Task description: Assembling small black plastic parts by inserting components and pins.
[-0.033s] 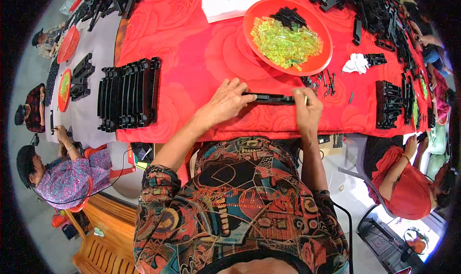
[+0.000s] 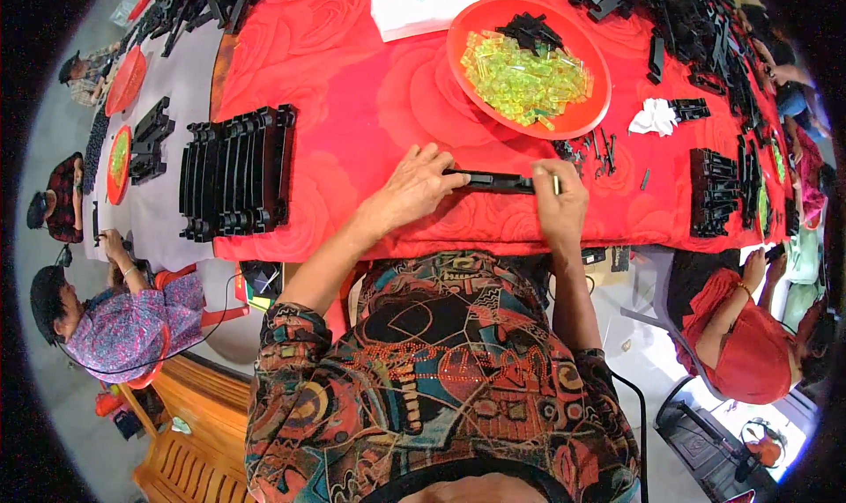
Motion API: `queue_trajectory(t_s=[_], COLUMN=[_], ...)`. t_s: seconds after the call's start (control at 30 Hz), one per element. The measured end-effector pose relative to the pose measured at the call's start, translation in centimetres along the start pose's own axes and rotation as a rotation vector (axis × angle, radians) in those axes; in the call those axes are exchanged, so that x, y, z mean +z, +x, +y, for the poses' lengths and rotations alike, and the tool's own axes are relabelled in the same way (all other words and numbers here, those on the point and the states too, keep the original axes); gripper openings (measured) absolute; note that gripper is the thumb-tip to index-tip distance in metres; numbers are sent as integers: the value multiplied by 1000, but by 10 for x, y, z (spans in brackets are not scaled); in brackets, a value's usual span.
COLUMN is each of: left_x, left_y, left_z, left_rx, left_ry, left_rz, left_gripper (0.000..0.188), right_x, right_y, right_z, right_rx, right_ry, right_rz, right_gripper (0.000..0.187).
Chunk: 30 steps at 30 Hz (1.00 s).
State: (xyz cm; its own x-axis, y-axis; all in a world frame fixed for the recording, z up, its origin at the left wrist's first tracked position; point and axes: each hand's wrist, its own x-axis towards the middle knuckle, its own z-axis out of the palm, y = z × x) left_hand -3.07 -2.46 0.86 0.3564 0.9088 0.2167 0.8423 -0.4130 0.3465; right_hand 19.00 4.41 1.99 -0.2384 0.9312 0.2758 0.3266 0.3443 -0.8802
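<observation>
Red bowl (image 2: 582, 40) beyond black bar (image 2: 493, 181); perhaps clips (image 2: 611, 154) nearby.

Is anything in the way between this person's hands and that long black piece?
Nothing visible. The left hand holds the black piece by its left end; the right hand, closed with a small pale item showing, is at the right end. The red bowl sits beyond, not between them.
</observation>
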Motion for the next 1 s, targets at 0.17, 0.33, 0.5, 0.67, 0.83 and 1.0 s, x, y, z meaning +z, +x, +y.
queue_trajectory(t_s=[0.17,0.33,0.5,0.67,0.83,1.0], left_x=[7,13,16,22,37,41], left_y=[-3,-3,-3,-1,-2,-3], left_z=[2,5,11,24,36,40], left_rx=[-44,-63,-64,-74,-100,-109], left_ry=[-29,-47,-39,-23,23,-7], left_rz=[19,69,91,132,194,223], left_gripper=[24,24,27,26,27,27], right_x=[5,9,7,1,3,11], right_y=[-4,-6,-6,-7,-9,-7], right_z=[7,-8,-6,3,-7,-12], right_rx=[-110,-59,-43,-143,140,115], right_ry=[-348,-458,-527,-328,-425,-546], right_rz=[-258,-418,-501,-165,-211,-194], right_gripper=[32,36,35,27,19,22])
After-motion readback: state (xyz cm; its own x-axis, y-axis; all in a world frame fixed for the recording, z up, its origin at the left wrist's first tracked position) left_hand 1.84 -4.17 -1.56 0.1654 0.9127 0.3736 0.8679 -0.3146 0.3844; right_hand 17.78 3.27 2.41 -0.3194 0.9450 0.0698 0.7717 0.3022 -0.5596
